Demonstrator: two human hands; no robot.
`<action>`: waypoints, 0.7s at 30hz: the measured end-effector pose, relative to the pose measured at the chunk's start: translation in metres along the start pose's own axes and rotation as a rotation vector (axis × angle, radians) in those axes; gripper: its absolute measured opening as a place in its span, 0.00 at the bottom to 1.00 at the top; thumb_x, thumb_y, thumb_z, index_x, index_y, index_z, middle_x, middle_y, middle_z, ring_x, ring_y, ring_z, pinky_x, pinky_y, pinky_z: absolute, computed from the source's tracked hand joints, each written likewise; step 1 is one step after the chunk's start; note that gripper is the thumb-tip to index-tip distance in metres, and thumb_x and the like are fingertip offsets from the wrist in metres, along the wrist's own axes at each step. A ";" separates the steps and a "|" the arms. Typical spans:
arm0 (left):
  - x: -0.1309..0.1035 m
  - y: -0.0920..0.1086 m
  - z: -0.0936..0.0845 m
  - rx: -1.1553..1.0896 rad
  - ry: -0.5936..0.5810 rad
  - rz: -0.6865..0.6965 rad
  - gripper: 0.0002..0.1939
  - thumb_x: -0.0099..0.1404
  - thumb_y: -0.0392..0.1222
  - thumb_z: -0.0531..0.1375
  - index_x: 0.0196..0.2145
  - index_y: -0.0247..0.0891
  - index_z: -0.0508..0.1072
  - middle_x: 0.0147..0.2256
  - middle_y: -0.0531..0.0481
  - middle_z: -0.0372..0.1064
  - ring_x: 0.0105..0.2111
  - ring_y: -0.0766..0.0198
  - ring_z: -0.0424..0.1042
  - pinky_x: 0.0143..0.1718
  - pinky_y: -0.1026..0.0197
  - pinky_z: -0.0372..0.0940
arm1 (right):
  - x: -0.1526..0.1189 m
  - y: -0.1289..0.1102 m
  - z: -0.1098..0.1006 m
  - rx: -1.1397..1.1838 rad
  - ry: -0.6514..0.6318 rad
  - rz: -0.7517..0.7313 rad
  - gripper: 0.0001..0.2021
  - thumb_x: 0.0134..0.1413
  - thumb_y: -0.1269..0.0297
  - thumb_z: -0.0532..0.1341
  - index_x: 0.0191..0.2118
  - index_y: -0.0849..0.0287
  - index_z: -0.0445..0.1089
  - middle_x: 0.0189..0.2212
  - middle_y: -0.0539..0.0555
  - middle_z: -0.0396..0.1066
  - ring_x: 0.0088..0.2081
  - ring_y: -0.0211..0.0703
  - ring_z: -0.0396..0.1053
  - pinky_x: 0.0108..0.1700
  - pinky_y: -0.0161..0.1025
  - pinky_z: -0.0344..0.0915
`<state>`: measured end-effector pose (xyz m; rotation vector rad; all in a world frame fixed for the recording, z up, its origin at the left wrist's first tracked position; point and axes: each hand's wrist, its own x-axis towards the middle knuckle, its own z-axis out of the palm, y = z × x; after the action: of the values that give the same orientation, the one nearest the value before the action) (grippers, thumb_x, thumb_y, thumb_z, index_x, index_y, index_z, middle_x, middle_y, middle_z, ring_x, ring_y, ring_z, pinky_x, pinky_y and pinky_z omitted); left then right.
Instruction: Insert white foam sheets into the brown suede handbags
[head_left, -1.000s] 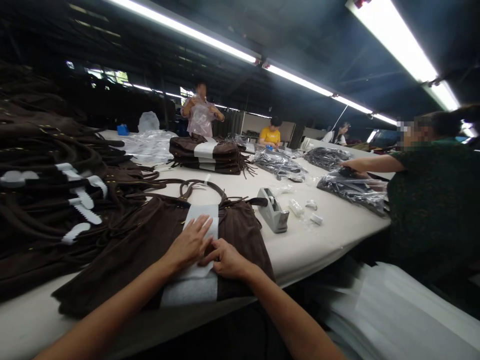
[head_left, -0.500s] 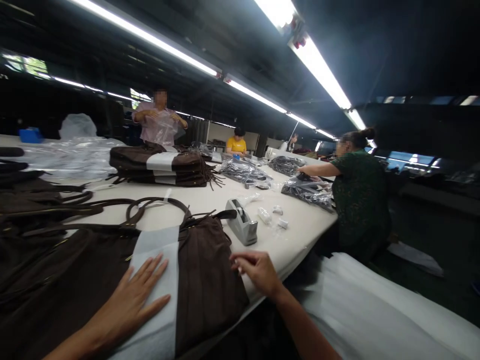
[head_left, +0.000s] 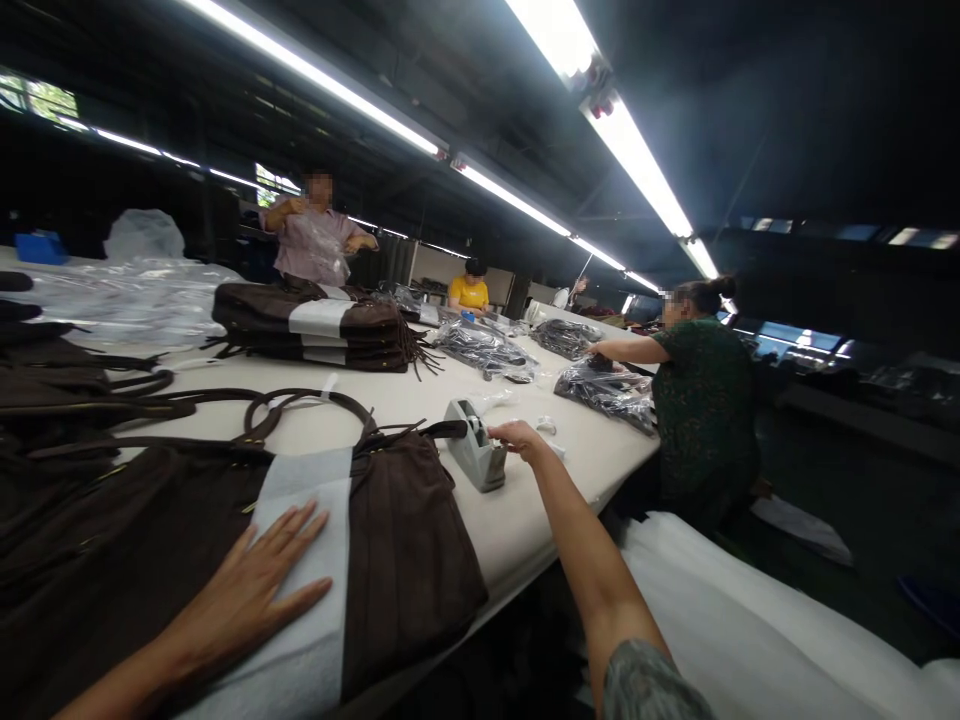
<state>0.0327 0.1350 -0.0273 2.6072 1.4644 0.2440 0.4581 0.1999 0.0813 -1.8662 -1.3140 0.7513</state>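
My left hand [head_left: 274, 575] lies flat with fingers spread on a white paper band [head_left: 307, 500] that wraps a dark brown handbag [head_left: 409, 550]. The bag rests on the table, its looped handles [head_left: 349, 400] pointing away from me. Stretched forward past the bag, my right hand [head_left: 520, 438] is at a grey tape dispenser [head_left: 480, 458]. Its fingers are pinched at the tape by the dispenser's cutting end; the strip itself is too small to make out clearly.
More brown bags [head_left: 315, 330] with paper bands are stacked farther back. Clear plastic bags [head_left: 127, 300] lie at left, and plastic-wrapped goods [head_left: 607, 390] at right near a co-worker in dark green [head_left: 705, 400]. White sheeting [head_left: 720, 610] bulges beside the table's right edge.
My right hand has moved forward from beside the bag to the tape dispenser. My left hand has stayed flat on the paper band.
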 end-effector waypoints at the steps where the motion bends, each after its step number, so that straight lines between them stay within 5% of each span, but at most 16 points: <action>1: 0.000 -0.001 0.001 0.000 0.002 -0.002 0.41 0.63 0.64 0.51 0.67 0.44 0.49 0.68 0.47 0.39 0.68 0.45 0.43 0.66 0.35 0.42 | -0.004 0.000 0.000 -0.007 0.039 -0.040 0.08 0.47 0.64 0.65 0.23 0.62 0.73 0.21 0.51 0.71 0.25 0.36 0.64 0.31 0.34 0.61; 6: 0.000 -0.006 0.012 -0.010 0.097 0.012 0.36 0.65 0.60 0.51 0.67 0.48 0.51 0.68 0.48 0.42 0.68 0.46 0.46 0.66 0.38 0.44 | -0.043 0.008 0.001 -0.066 0.192 -0.244 0.09 0.49 0.63 0.63 0.22 0.60 0.71 0.22 0.50 0.70 0.29 0.38 0.64 0.34 0.34 0.59; 11: 0.000 -0.006 0.013 -0.004 0.088 0.021 0.37 0.64 0.60 0.51 0.67 0.46 0.52 0.68 0.48 0.42 0.68 0.46 0.46 0.66 0.38 0.44 | -0.073 0.023 -0.005 -0.018 0.245 -0.358 0.15 0.56 0.52 0.58 0.27 0.58 0.68 0.24 0.50 0.70 0.27 0.39 0.64 0.33 0.35 0.60; 21: -0.002 0.003 0.005 0.020 0.034 -0.013 0.36 0.65 0.56 0.47 0.68 0.46 0.48 0.69 0.55 0.37 0.69 0.53 0.44 0.68 0.40 0.39 | -0.076 0.073 0.015 0.110 0.283 -0.223 0.17 0.53 0.50 0.58 0.22 0.57 0.64 0.16 0.47 0.64 0.18 0.36 0.60 0.23 0.33 0.57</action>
<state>0.0349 0.1315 -0.0313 2.6209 1.5017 0.2752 0.4616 0.1151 0.0174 -1.6369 -1.2447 0.4175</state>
